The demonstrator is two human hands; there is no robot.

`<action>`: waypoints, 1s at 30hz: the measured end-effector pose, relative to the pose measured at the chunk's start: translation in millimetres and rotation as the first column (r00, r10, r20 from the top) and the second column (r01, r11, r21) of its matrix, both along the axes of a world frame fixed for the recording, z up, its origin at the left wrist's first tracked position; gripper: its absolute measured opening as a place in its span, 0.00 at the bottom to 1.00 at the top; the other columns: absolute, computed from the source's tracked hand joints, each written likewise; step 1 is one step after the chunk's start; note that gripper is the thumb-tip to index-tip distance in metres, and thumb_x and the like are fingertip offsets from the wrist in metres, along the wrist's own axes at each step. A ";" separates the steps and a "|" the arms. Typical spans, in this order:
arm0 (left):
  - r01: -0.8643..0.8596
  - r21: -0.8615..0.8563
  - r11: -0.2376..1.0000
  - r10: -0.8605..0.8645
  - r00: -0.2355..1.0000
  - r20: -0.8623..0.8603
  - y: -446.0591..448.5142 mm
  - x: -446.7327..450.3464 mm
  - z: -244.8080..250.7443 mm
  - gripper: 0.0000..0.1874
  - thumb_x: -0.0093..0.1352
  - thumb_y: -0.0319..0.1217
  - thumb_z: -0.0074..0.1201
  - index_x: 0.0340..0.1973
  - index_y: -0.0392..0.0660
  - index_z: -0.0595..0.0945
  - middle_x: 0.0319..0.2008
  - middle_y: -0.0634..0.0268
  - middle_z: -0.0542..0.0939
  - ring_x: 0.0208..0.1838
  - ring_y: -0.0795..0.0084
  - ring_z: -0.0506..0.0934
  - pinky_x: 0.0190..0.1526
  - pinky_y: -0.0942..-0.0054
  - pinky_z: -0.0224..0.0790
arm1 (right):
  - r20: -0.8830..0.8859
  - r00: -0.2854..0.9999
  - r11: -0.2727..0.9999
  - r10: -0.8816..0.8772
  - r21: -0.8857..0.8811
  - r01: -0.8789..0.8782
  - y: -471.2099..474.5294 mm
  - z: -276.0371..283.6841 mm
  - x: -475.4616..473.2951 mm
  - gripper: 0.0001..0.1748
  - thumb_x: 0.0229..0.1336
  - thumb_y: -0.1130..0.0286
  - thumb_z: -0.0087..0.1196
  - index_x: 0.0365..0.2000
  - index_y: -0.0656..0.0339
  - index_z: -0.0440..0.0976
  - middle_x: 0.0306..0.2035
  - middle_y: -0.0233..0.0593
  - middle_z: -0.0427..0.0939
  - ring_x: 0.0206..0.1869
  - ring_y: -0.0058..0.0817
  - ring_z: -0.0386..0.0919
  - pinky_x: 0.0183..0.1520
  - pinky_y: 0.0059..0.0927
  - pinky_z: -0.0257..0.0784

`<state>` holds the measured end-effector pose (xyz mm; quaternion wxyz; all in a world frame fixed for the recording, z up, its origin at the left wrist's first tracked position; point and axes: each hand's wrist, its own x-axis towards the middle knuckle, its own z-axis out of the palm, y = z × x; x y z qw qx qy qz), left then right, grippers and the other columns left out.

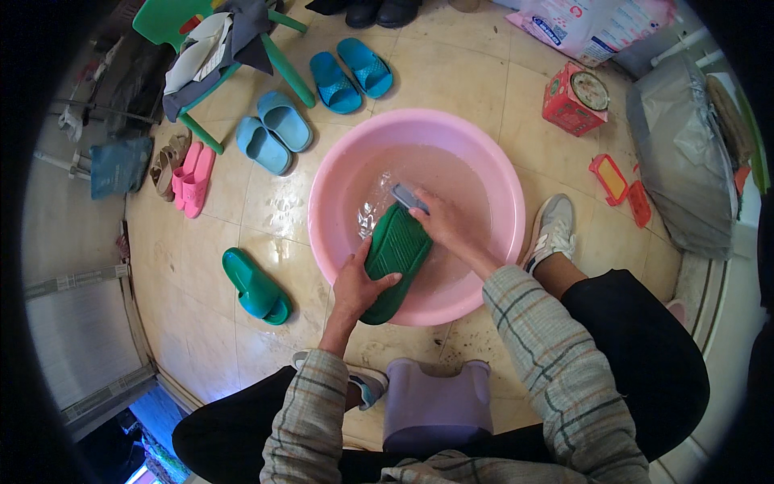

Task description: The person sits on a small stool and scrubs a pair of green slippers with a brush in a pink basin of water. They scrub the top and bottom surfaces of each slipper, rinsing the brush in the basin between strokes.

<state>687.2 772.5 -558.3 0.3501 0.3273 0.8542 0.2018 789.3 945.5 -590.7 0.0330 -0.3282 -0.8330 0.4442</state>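
A green slipper [398,248] is tilted over the near left rim of a pink plastic basin [507,181], its ridged sole facing up. My left hand [357,284] grips it by the edges, thumb on the sole and fingers at the left side. In my right hand [446,221] is a grey-blue scrubbing brush [410,198], held at the slipper's far end; its bristles are hidden. Cloudy water [450,172] covers the basin's bottom. Another green slipper [257,287] lies upright on the tiles, left of the basin.
Blue slippers [275,130], teal slippers [351,75] and pink slippers [195,179] stand beyond, near a green chair [284,66] piled with cloth. A red box [571,106] and an open red-rimmed case [611,179] lie right. A purple stool [438,402] is between my legs.
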 end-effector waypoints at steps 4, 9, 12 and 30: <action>-0.013 0.004 1.000 0.013 1.000 0.006 -2.5 -1.3 -7.4 0.50 0.53 0.42 0.73 0.67 0.39 0.65 0.55 0.44 0.76 0.58 0.51 0.76 0.60 0.61 0.68 | 0.024 0.943 0.943 0.332 -0.033 -0.331 -10.7 13.9 5.0 0.26 0.64 0.59 0.53 0.60 0.53 0.68 0.43 0.57 0.80 0.45 0.53 0.79 0.47 0.50 0.74; -0.035 0.088 0.996 0.024 0.992 0.126 -5.8 -6.4 -21.5 0.46 0.57 0.37 0.71 0.66 0.33 0.63 0.57 0.45 0.75 0.61 0.56 0.75 0.61 0.63 0.67 | -0.050 0.999 0.997 0.014 0.071 -0.011 36.4 -37.4 16.4 0.25 0.62 0.63 0.56 0.59 0.54 0.68 0.51 0.52 0.77 0.53 0.49 0.76 0.55 0.45 0.70; -0.025 0.091 0.996 0.016 0.996 0.093 -7.6 -6.8 -26.8 0.46 0.58 0.35 0.71 0.66 0.33 0.63 0.57 0.46 0.76 0.60 0.59 0.74 0.61 0.64 0.66 | -0.078 0.981 0.944 -0.176 0.268 0.191 65.3 -68.9 28.3 0.25 0.60 0.65 0.57 0.57 0.56 0.69 0.51 0.52 0.77 0.52 0.48 0.76 0.54 0.45 0.70; -0.285 0.088 0.955 0.202 0.836 0.510 -7.5 -16.6 -18.9 0.46 0.56 0.29 0.71 0.66 0.35 0.62 0.54 0.50 0.76 0.56 0.62 0.76 0.59 0.66 0.68 | -0.036 0.976 0.970 0.213 -0.113 -0.216 -16.0 9.9 26.3 0.27 0.63 0.60 0.55 0.60 0.56 0.67 0.46 0.60 0.78 0.45 0.53 0.80 0.47 0.46 0.76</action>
